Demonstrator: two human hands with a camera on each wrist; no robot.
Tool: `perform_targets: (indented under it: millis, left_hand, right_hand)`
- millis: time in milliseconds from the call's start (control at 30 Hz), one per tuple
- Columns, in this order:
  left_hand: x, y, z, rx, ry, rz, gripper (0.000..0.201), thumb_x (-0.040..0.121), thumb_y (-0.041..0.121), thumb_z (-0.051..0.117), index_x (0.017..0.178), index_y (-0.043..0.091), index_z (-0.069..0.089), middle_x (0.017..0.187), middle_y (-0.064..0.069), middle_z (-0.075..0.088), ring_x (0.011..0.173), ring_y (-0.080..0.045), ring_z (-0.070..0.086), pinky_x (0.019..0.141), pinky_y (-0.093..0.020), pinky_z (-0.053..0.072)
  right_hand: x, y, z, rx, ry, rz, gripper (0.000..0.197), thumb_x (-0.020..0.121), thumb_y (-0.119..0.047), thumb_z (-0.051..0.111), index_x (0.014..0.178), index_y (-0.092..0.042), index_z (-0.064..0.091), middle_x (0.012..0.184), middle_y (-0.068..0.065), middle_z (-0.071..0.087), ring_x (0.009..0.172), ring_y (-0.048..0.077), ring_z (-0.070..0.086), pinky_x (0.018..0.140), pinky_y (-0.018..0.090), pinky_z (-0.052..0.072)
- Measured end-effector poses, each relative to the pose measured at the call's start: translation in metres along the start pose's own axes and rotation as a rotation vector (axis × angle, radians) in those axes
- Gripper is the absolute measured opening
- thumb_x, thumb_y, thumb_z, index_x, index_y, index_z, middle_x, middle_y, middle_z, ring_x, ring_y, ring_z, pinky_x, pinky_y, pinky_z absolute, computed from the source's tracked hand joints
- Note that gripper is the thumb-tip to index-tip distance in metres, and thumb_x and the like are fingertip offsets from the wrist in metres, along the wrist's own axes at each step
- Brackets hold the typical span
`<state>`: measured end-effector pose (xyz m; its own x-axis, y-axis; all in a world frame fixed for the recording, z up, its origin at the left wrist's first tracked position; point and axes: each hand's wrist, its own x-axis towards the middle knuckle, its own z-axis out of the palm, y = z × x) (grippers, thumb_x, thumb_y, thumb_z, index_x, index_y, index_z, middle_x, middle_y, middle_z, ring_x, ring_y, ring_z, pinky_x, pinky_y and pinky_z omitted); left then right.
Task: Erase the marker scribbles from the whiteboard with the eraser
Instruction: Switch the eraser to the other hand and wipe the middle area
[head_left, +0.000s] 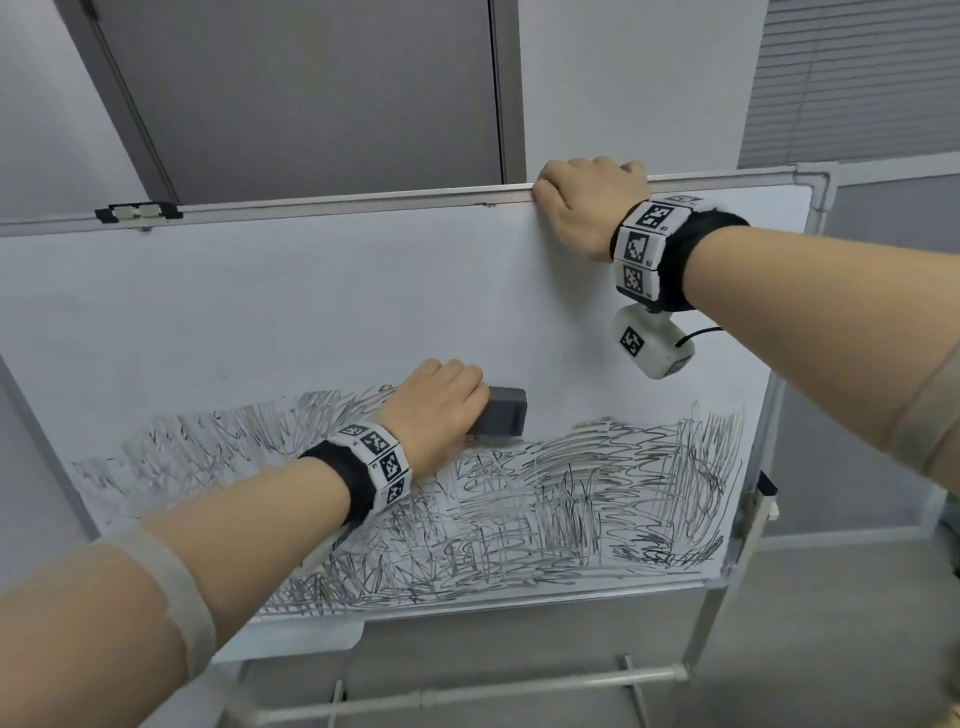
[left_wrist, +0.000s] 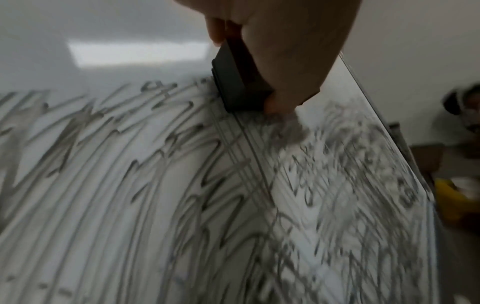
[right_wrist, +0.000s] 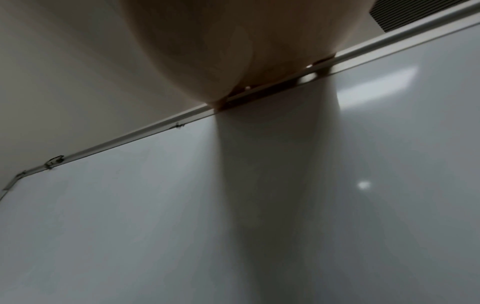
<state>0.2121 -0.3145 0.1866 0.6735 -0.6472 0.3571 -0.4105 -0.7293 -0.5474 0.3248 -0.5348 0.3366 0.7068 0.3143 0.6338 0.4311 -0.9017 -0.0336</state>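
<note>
A whiteboard (head_left: 311, 291) on a metal stand fills the head view. Its upper half is wiped white; black marker scribbles (head_left: 571, 499) cover the lower half. My left hand (head_left: 436, 410) grips a dark grey eraser (head_left: 501, 410) and presses it flat on the board at the scribbles' upper edge, near the middle. The left wrist view shows the eraser (left_wrist: 239, 82) held between fingers and thumb, with blurred scribbles (left_wrist: 155, 185) below it. My right hand (head_left: 587, 202) curls over the board's top frame (head_left: 363, 200), right of centre. The right wrist view shows the palm (right_wrist: 233, 51) on the top frame (right_wrist: 130, 137).
A black and white clip (head_left: 137, 212) sits on the top frame at the left. The stand's leg and crossbar (head_left: 467, 693) lie below the board, with a tray (head_left: 311, 636) under its bottom edge. A grey door and walls stand behind.
</note>
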Motion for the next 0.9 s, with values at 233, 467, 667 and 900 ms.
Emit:
perform_targets:
  millis: [233, 467, 667, 900]
  left_hand:
    - [-0.014, 0.001, 0.009, 0.003, -0.063, 0.056, 0.037, 0.064, 0.02, 0.081, 0.095, 0.009, 0.063, 0.091, -0.006, 0.057, 0.077, -0.024, 0.054, 0.068, -0.038, 0.043]
    - [-0.003, -0.017, -0.01, 0.015, 0.023, 0.081, 0.03, 0.065, 0.015, 0.079, 0.09, 0.01, 0.064, 0.093, -0.007, 0.06, 0.08, -0.025, 0.055, 0.069, -0.038, 0.045]
    - [-0.029, 0.0, 0.015, -0.019, -0.099, 0.103, 0.032, 0.063, 0.01, 0.082, 0.089, 0.011, 0.064, 0.091, -0.005, 0.061, 0.08, -0.024, 0.056, 0.071, -0.038, 0.05]
    - [-0.008, -0.051, -0.017, -0.031, 0.093, -0.045, 0.025, 0.07, 0.008, 0.071, 0.092, 0.007, 0.06, 0.09, -0.008, 0.054, 0.076, -0.026, 0.049, 0.064, -0.038, 0.04]
  right_hand:
    - [0.015, -0.019, -0.01, 0.009, -0.108, 0.082, 0.047, 0.097, -0.049, 0.015, 0.094, -0.02, 0.052, 0.086, 0.004, 0.059, 0.087, 0.032, 0.053, 0.091, 0.047, 0.029]
    - [0.017, -0.065, -0.001, -0.012, -0.093, 0.041, 0.04, 0.098, -0.048, 0.019, 0.095, -0.019, 0.046, 0.09, 0.004, 0.056, 0.089, 0.03, 0.048, 0.084, 0.044, 0.027]
    - [0.01, -0.065, 0.01, -0.037, 0.021, 0.047, 0.041, 0.1, -0.046, 0.019, 0.102, -0.02, 0.051, 0.109, 0.009, 0.06, 0.103, 0.032, 0.049, 0.093, 0.044, 0.03]
    - [0.013, -0.065, 0.015, -0.03, 0.067, 0.06, 0.037, 0.099, -0.044, 0.021, 0.096, -0.021, 0.049, 0.106, 0.007, 0.061, 0.1, 0.031, 0.049, 0.093, 0.044, 0.029]
